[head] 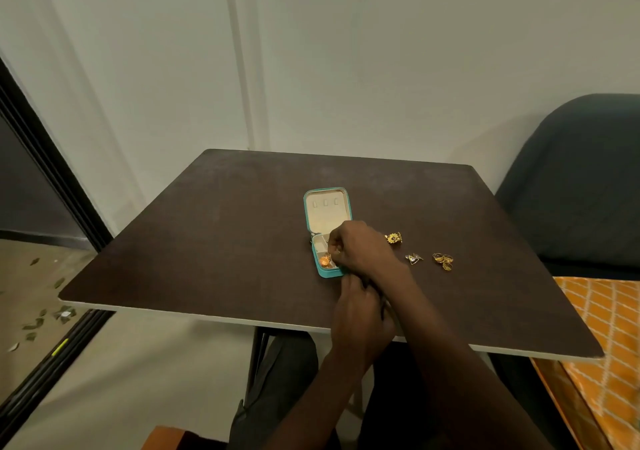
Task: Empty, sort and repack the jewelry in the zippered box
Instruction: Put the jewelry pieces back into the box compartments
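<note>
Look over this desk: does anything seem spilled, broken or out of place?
Nothing looks damaged. Three small lots of jewelry lie loose on the table right of the open box: a gold flower piece, a silver piece and some rings. They sit in separate groups, so sorted rather than spilled.

box (327, 207) teal, cream inside | table (207, 242) dark brown | rings (443, 261) gold

The light is dim and warm, soft over the whole room. The pale wall (346, 51) looks grey-green (a little grainy). The dark bench (207, 242) shows only a faint dull sheen, no hard glare. Straight lines bend near the edges. The small jewelry pieces (443, 261) are slightly blurred.
</note>
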